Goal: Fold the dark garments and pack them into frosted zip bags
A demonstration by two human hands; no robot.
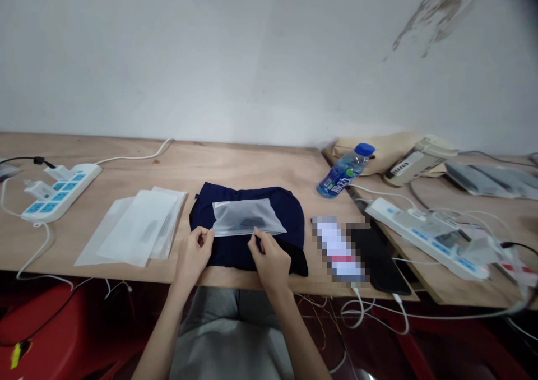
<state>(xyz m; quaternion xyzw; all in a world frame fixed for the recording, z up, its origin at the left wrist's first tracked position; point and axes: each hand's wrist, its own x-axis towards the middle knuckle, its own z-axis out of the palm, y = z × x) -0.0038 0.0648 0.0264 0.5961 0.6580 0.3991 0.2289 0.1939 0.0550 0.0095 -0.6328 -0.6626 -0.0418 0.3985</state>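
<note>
A frosted plastic bag [235, 214] with dark print lies across a folded navy cloth item [290, 206] on the table. My left hand [195, 251] pinches the bag's near left corner between thumb and fingers. Along the same near edge, right of its middle, my right hand [269, 255] also has thumb and fingertips closed on the bag. Left of the cloth, several similar frosted bags [137, 226] lie in a loose overlapping stack.
Power strips stand at the left [63, 192] and right [424, 237], with white cables. A blue-capped bottle [344, 171] leans at the back right near a coffee cup [418, 160]. A blurred-out phone [338, 248] and a black phone [378, 259] lie right of the cloth.
</note>
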